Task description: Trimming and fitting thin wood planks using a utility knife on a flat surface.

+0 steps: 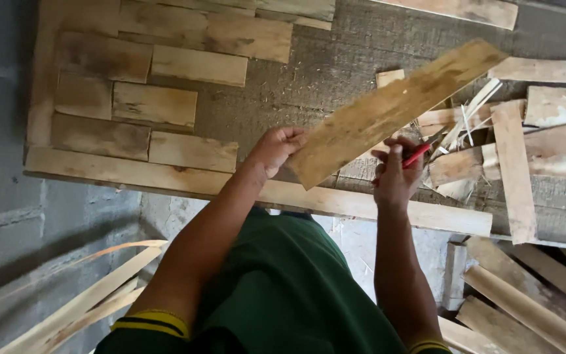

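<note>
My left hand [276, 148] grips the near end of a long flat wooden plank [394, 108] and lifts it at a slant above the workbench [335, 65]. My right hand [396, 177] is under the plank's lower edge, fingers curled around a red pencil [418, 154]. Both forearms reach out from green sleeves with yellow trim.
Short wooden pieces [155, 103] are laid in brick-like rows inside a wooden frame [132, 176] on the bench's left. Offcuts and splinters [512, 164] are piled at the right. Long slats lean at lower left [80, 305] and lower right [532, 301].
</note>
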